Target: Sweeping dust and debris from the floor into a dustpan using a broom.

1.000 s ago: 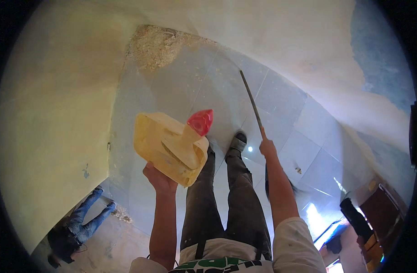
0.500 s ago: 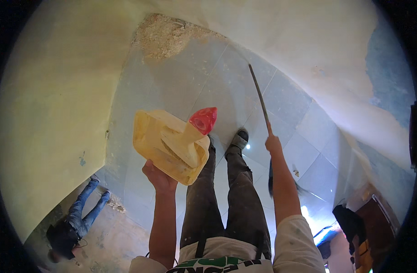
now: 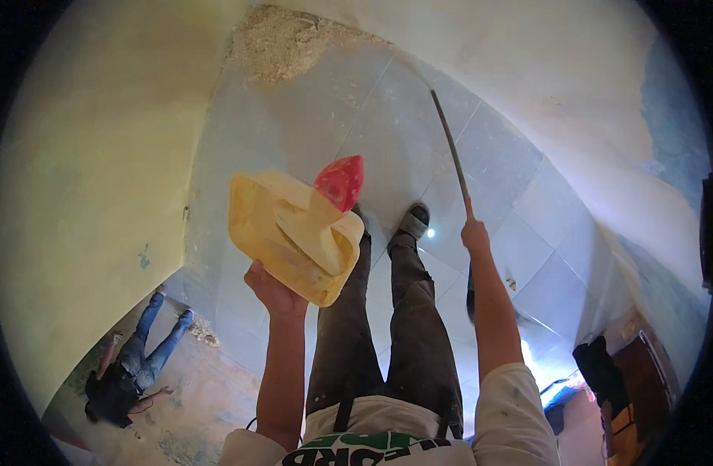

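Note:
My left hand (image 3: 275, 290) grips the near edge of a scuffed yellow plastic scoop (image 3: 251, 225), which looks like a cut-open container. A pale neck rises from its inside and ends in a red tip (image 3: 341, 183). Out to the right, my right hand (image 3: 474, 234) is closed around a long thin stick (image 3: 451, 140), whose dark far part points away from me over the tiles. A dark shape (image 3: 470, 299) shows partly behind my right forearm; whether it belongs to the stick I cannot tell.
Pale rubble (image 3: 275, 46) is heaped in the far corner on the grey tiled floor (image 3: 294, 128). Walls close in on the left (image 3: 100, 179) and right (image 3: 558, 85). At the lower left is another person (image 3: 127, 373). Dark cloth (image 3: 601, 373) and brown furniture (image 3: 644, 373) stand lower right.
The yellow scoop has risen slightly in the picture, and the stick has shifted a little right. Both stay in my hands. The other person's arms are now spread out.

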Motion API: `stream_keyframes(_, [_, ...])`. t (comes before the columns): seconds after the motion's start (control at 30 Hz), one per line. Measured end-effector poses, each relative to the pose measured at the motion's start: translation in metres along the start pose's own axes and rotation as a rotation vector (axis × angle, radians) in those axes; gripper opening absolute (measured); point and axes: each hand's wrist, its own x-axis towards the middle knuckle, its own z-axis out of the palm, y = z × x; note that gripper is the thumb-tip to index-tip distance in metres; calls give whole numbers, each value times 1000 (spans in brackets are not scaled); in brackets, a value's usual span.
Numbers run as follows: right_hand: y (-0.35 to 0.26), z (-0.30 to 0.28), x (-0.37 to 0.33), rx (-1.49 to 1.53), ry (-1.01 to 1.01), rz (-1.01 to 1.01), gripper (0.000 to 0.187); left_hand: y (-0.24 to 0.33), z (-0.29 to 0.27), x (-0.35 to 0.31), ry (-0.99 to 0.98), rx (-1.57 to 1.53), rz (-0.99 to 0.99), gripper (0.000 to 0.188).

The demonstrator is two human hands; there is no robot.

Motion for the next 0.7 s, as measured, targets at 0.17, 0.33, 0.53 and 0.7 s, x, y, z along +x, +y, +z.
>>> stream_keyframes(0.17, [21, 6, -11, 73, -45, 20, 78, -6, 26, -3, 35, 38, 6, 53])
stream_keyframes(0.33, [0, -38, 23, 180, 13, -22, 77, -12, 35, -1, -68, 21, 28, 42])
stream_keyframes(0.53, [51, 47, -52, 81, -107, -43, 80, -23, 31, -15, -7, -9, -13, 51])
stream_keyframes(0.7, [61, 63, -95, 87, -123, -5, 73, -23, 14, -12, -43, 11, -98, 67])
